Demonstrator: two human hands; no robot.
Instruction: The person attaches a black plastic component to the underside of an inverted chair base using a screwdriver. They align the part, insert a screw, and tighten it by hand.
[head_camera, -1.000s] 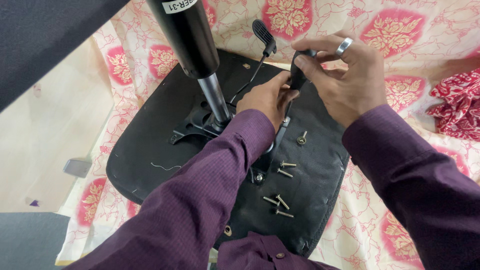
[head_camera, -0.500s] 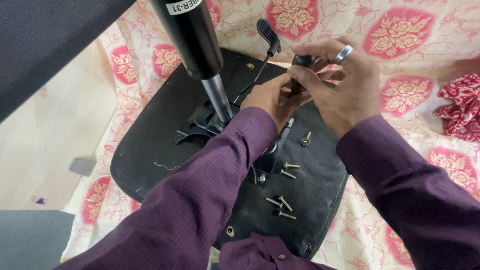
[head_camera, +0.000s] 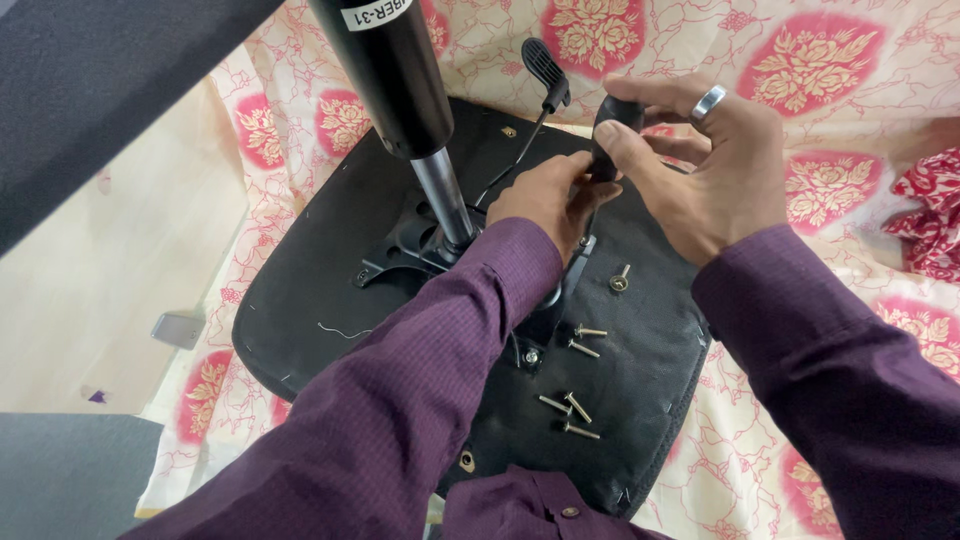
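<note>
Black rounded plastic lever knob (head_camera: 612, 125) sits above the upturned black fabric-covered chair seat base (head_camera: 320, 300), pinched between thumb and fingers of my right hand (head_camera: 700, 170). My left hand (head_camera: 545, 195) is closed around the lever stem just below the knob. A black gas-lift cylinder with silver rod (head_camera: 410, 110) rises beside it. Loose silver screws (head_camera: 575, 405) lie on the base, over a red-flowered cream cloth (head_camera: 850, 60).
</note>
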